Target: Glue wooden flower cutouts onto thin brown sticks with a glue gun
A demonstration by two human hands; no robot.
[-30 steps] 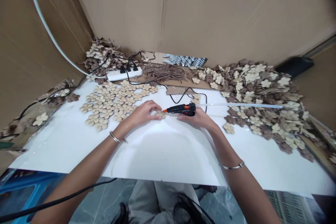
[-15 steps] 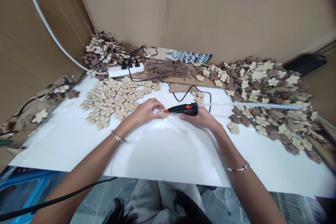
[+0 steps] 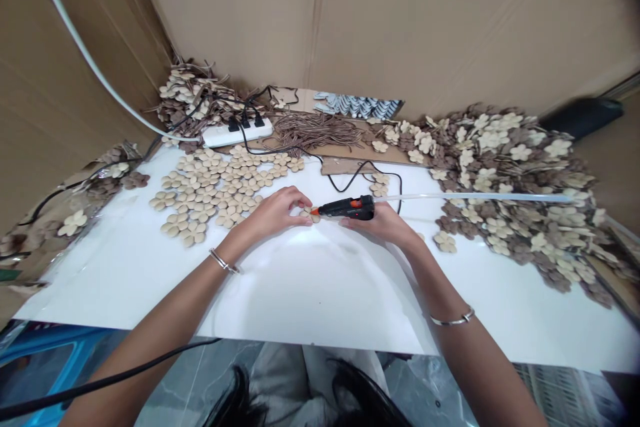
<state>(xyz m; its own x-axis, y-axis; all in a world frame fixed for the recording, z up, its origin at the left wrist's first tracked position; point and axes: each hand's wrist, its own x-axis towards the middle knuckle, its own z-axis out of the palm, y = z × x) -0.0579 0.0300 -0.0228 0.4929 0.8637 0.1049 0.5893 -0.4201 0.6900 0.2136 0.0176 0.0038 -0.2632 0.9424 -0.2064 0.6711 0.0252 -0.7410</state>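
My right hand (image 3: 384, 222) grips a black glue gun (image 3: 346, 207) with an orange trigger, lying sideways with its tip pointing left. A long clear glue stick (image 3: 475, 197) runs out of its back to the right. The gun's tip touches a small beige wooden flower (image 3: 311, 215) on the white table (image 3: 320, 287). My left hand (image 3: 274, 212) pinches that flower with curled fingers, holding it against the table.
A spread of beige wooden flowers (image 3: 220, 188) lies left of my left hand. A big heap of brown and beige flowers (image 3: 515, 180) fills the right side. A white power strip (image 3: 238, 133), thin brown sticks (image 3: 315, 131) and cardboard walls stand behind.
Both hands and the glue gun stay at the same flower; only the camera view has shifted slightly.
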